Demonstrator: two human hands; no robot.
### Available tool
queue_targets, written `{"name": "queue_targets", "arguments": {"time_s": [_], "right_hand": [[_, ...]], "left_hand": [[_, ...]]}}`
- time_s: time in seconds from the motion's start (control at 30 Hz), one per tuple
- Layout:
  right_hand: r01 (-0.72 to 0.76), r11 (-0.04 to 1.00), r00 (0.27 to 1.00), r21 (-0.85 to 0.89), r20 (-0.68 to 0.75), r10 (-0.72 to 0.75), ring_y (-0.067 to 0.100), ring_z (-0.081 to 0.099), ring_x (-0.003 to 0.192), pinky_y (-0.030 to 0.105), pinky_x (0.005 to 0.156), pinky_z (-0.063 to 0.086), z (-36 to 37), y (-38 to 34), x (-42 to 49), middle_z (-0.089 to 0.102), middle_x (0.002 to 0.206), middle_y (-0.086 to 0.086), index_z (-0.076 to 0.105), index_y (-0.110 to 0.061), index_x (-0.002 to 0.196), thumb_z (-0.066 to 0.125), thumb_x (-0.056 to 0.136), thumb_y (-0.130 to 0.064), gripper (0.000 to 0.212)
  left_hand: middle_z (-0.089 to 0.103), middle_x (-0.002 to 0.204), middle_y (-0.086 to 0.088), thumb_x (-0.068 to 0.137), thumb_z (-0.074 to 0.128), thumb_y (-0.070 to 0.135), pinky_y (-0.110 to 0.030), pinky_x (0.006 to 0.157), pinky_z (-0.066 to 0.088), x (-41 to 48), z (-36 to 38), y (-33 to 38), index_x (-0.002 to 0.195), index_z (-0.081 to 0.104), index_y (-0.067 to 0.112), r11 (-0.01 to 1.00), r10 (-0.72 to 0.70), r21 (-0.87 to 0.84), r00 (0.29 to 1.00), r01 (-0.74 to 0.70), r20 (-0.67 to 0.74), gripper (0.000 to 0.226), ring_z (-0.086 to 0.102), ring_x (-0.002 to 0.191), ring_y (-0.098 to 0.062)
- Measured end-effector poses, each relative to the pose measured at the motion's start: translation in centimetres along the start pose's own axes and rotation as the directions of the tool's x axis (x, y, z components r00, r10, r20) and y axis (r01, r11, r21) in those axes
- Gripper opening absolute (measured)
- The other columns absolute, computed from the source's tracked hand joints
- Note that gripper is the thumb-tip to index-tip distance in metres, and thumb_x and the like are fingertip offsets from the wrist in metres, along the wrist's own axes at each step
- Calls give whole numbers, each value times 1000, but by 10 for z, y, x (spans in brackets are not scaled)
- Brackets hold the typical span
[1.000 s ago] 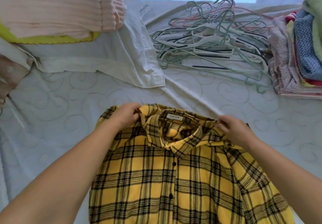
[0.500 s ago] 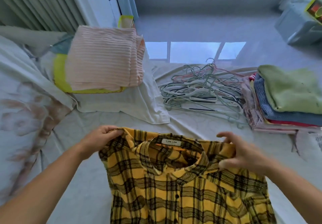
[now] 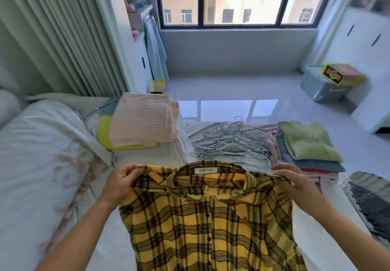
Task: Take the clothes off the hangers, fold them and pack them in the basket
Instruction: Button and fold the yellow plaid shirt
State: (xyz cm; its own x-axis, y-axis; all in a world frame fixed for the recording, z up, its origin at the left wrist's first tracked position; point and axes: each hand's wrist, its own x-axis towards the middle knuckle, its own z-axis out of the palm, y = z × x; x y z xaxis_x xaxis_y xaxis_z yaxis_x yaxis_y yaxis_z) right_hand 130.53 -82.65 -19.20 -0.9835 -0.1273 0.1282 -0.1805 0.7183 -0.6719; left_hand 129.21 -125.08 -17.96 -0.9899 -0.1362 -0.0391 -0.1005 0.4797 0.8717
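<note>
The shirt (image 3: 206,224) hangs lengthwise toward the person, collar away. The left hand (image 3: 120,183) and right hand (image 3: 292,183) each pinch a shoulder, equally near. Beyond lie hangers (image 3: 230,144) and folded stacks (image 3: 306,146).

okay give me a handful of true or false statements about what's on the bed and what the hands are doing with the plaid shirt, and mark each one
1. Both hands hold the yellow plaid shirt at its shoulders. True: the left hand and the right hand each grip one shoulder.
2. The shirt is still on a hanger. False: no hanger shows in the collar.
3. The pile of hangers lies beyond the shirt, by the bed's far edge. True.
4. The green folded garment sits under a blue one. False: it tops the stack, with the blue one beneath it.
5. The pink ribbed folded garment lies right of the hangers. False: it lies left of them.
</note>
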Motion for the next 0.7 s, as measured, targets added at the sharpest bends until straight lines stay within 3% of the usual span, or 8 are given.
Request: {"name": "queue_targets", "arguments": {"time_s": [0.07,0.13,0.2,0.27,0.4,0.5,0.6,0.7], "right_hand": [[-48,995,997,86,-57,53,-2,55,94,7,79,38,-16,-12,-6,63,105,-12,66,-48,90,55,89,-2,48],[-160,963,987,218,61,150,16,54,83,18,69,38,-34,-19,-18,62,98,22,68,-17,93,49,94,-2,24],[-237,918,965,318,184,186,24,53,83,27,68,38,-54,-21,-33,58,102,32,63,-3,97,45,95,-5,18],[-292,850,944,439,275,182,26,56,82,28,68,45,-78,-25,-52,62,98,29,64,-4,95,55,91,-14,14],[-264,881,926,393,358,118,26,69,82,30,74,53,-129,-21,-86,72,89,10,71,-15,89,77,52,-60,59],[-225,863,965,453,225,134,25,68,74,24,62,51,-156,-26,-101,71,88,14,69,-9,93,80,66,-39,42],[-103,863,995,494,58,86,18,61,75,24,64,43,-179,-32,-112,68,78,-1,70,-21,83,78,54,-57,47],[13,844,998,536,-60,23,18,58,72,27,64,44,-200,-45,-119,64,62,-8,69,-26,65,72,71,-47,22]], "left_hand": [[68,63,14,88,61,12,-15,58,43,-17,-6,16,71,67,23,998,53,18,998,-52,-18,21,60,59,2],[68,65,12,86,63,13,-19,60,44,-34,-7,35,74,63,28,994,102,53,993,-100,-50,19,61,59,1],[66,63,13,86,63,12,-13,57,42,-54,-6,59,71,60,27,988,143,69,988,-139,-60,21,59,58,2],[62,61,13,84,64,9,-10,56,40,-73,-5,84,69,61,22,979,188,87,980,-182,-63,20,55,59,2],[64,71,-13,86,64,15,-18,61,43,-117,1,130,80,67,-1,972,232,69,967,-225,-110,18,57,70,-15],[61,78,-29,89,60,25,-32,67,42,-148,8,156,83,65,-8,970,242,47,951,-237,-194,33,54,70,-24],[64,80,-16,92,56,28,-35,76,46,-172,15,176,79,66,5,982,158,-61,953,-179,-260,28,58,78,-24],[67,93,-7,93,53,29,-38,89,46,-190,18,190,84,66,18,986,115,-86,962,-140,-249,19,60,92,-23]]}}
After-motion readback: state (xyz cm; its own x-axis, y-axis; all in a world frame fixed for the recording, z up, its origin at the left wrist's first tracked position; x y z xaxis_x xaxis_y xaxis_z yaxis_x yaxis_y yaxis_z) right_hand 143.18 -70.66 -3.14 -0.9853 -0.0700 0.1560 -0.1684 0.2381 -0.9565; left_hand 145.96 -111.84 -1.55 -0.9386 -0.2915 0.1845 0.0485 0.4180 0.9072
